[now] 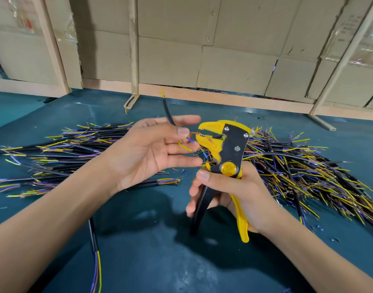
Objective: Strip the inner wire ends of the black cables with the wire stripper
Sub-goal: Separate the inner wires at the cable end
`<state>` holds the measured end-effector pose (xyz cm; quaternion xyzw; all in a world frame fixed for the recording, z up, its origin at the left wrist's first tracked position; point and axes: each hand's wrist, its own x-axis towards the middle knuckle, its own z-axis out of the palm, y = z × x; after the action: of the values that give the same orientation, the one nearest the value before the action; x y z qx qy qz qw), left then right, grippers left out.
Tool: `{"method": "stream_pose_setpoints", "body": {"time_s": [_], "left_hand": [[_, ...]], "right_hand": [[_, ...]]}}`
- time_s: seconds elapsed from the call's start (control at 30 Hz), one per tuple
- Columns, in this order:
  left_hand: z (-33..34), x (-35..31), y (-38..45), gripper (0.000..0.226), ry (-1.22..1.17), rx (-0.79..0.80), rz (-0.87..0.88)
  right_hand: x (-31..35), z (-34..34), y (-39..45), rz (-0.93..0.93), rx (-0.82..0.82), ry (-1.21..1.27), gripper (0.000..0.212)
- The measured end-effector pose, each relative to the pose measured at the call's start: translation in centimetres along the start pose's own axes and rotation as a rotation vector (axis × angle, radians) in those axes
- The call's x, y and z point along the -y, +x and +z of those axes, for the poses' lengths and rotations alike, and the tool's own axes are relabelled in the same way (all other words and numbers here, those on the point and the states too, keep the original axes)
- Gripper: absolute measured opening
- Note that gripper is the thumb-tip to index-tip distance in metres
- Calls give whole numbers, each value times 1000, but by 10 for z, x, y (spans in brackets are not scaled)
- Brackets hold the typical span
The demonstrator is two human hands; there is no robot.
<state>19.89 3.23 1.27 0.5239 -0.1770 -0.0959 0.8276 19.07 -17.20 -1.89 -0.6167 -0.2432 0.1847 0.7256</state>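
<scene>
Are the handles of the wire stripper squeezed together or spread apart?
Spread apart. In the right hand, the wire stripper shows its black handle and its yellow handle diverging downward, with a clear gap between them.

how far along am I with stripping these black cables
Partway. Bare copper strands show on many wire ends in the pile on the right, so those look done. In hand: your left hand pinches one black cable, its brown wire in the wire stripper held by your right hand. The blue and yellow wires remain, perhaps the left pile too.

Left hand (151, 151) palm up, fingers extended, thumb pinching; right hand (230, 193) grip curled closed.
</scene>
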Motion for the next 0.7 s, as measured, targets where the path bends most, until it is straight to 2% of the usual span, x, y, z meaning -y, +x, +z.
{"method": "stream_pose_setpoints", "body": {"time_s": [0.43, 0.53, 0.63, 0.7], "left_hand": [[9, 1, 0, 34, 20, -27, -40], [5, -4, 0, 37, 92, -51, -83], [-1, -13, -1, 33, 183, -48, -130], [-5, -16, -1, 32, 246, -88, -117]], "right_hand": [[2, -3, 0, 22, -14, -24, 18], [1, -2, 1, 31, -43, -38, 20], [-2, 2, 0, 38, -160, 6, 27], [-6, 5, 1, 45, -151, 75, 25]]}}
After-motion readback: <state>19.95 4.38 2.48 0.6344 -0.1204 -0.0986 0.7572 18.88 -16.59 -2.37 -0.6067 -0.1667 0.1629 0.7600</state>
